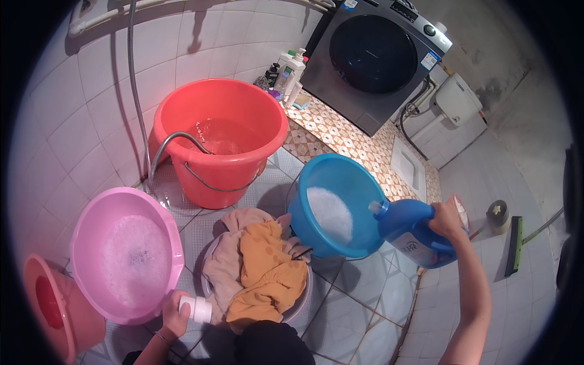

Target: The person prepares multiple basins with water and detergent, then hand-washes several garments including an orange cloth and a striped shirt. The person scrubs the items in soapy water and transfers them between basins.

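My right hand [445, 221] grips the handle of a large blue detergent jug [413, 228], tilted so that its clear spout sits at the rim of a blue bucket [308, 191]. White suds [331, 214] lie in that bucket. In my left hand [175, 315] is a white plastic cap [196, 309], held beside the rim of a pink basin [84, 237] of foamy water. Between the two vessels, a basin [303, 303] is heaped with an orange garment [271, 269] and pale pink clothing [226, 260]. Whether liquid leaves the spout I cannot tell.
A red bucket [219, 166] holds water and the end of a metal shower hose [171, 139]. At lower left is another pinkish bucket [80, 319]. Several bottles [292, 68] stand near a washing machine [365, 59]. A squat toilet [408, 166] and a squeegee [515, 246] are on the right.
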